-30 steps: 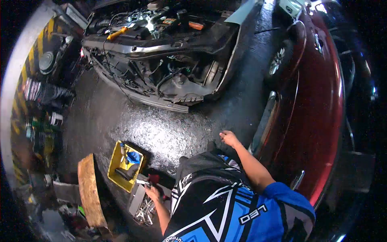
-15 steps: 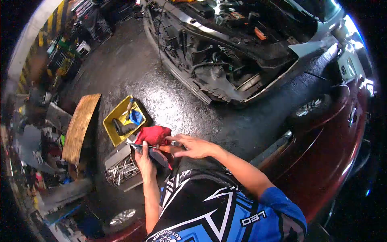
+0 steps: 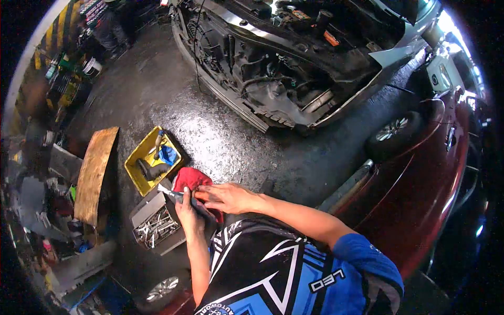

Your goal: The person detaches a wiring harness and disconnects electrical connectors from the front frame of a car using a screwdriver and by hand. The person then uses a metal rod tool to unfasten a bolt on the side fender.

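A red cloth [image 3: 191, 179] is bunched at my hands, just above the metal toolbox [image 3: 144, 211] of wrenches. My left hand [image 3: 188, 214] is closed round a dark tool with a pale end [image 3: 167, 190] that sticks out to the left. Over the tool and the cloth's lower edge lies my right hand [image 3: 228, 198], its fingers bent and pressed on them. What is between the two hands is partly hidden. Beyond them stands a yellow bin [image 3: 140, 182] holding a blue item and dark pieces.
A car with its front stripped open [image 3: 283, 68] stands ahead. A dark red car [image 3: 415, 184] is on the right. On the left a curved wooden board [image 3: 96, 176] leans by piled parts. A person's legs [image 3: 107, 34] show at the upper left.
My right hand has come from the right side to the cloth and tool at my left hand. The red cloth has come up into clearer view. The whole view has turned.
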Tool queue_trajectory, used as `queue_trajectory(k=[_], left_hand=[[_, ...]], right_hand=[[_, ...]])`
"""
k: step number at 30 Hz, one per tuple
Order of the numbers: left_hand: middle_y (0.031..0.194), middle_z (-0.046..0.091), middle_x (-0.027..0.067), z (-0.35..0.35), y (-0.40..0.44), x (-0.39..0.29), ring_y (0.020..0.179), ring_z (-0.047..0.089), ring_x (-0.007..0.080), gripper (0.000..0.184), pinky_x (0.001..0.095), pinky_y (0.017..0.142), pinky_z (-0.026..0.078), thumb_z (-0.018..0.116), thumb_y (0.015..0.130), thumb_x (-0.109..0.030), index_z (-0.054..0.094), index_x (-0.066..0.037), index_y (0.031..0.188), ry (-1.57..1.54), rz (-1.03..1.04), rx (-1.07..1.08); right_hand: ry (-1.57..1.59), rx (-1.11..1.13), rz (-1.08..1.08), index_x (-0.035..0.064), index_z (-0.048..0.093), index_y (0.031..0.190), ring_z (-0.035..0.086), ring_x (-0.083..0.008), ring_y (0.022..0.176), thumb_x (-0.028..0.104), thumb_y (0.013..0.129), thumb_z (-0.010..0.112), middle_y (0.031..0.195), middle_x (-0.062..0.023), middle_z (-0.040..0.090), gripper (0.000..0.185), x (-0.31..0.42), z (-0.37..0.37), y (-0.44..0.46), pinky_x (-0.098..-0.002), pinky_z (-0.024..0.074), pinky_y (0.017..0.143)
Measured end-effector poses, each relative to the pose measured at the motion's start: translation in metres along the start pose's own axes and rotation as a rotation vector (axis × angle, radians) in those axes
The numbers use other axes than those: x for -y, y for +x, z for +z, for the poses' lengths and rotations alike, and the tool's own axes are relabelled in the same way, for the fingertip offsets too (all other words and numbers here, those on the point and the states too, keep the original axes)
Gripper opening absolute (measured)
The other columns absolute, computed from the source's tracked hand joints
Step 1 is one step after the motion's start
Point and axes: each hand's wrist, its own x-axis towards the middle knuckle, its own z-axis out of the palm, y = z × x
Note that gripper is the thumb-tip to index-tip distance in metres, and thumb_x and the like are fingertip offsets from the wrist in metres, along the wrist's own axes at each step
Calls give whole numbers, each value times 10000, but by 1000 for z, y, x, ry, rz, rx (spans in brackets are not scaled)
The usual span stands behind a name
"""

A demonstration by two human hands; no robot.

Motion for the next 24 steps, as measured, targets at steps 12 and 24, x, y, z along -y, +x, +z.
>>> queue_trajectory(k=[12, 24], left_hand=[[669, 580, -3, -149, 104, -53, 534, 570, 112, 238, 269, 481, 469, 670, 948, -291, 559, -114, 833, -41, 57, -249], [553, 550, 37, -206, 144, -15, 399, 542, 207, 395, 352, 393, 465, 569, 987, -399, 539, -99, 733, -73, -113, -374]], right_hand=[[-202, -190, 478, 26, 596, 1288, 652, -396, 1035, 461, 955, 575, 1100, -229, 682, 548, -79, -11, 31, -461, 511, 908], [-191, -171, 836, 22, 624, 1264, 635, -392, 1118, 475, 951, 571, 1181, -233, 669, 553, -192, -84, 50, -445, 491, 963]])
